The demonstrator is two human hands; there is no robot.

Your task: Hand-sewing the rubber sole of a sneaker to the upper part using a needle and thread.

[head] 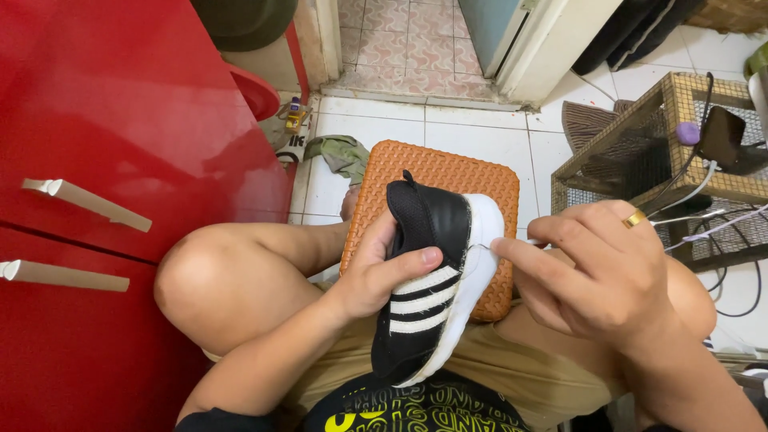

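Nearest the camera was the person's dark shirt (416, 406) with yellow lettering, and above it tan shorts (512, 364) stretched across folded legs. Over the lap lay a small black shoe (428, 280) with three white stripes on its side and a thick white sole, tilted so the heel pointed up toward the far side and the toe down toward the shirt. The left hand (376, 268) was wrapped around the shoe from the left, thumb pressed across the striped side, fingers hidden behind the upper. The right hand (604, 268), wearing a gold ring (634, 218), was narrowly pinched, thumb and forefinger closed on a thin pale thread (480, 250) right at the white sole's edge; whether a needle sat between the fingertips was too small to tell.

Behind the shoe, an orange woven cushion (436, 172) rested on the white tiled floor (480, 136), its near edge hidden by the shoe and legs. A red cabinet (120, 120) with pale handles filled the left side. At the right stood a wire cage (640, 152) with cables trailing over it. A green cloth (340, 154) lay just beside the cushion's far left corner.
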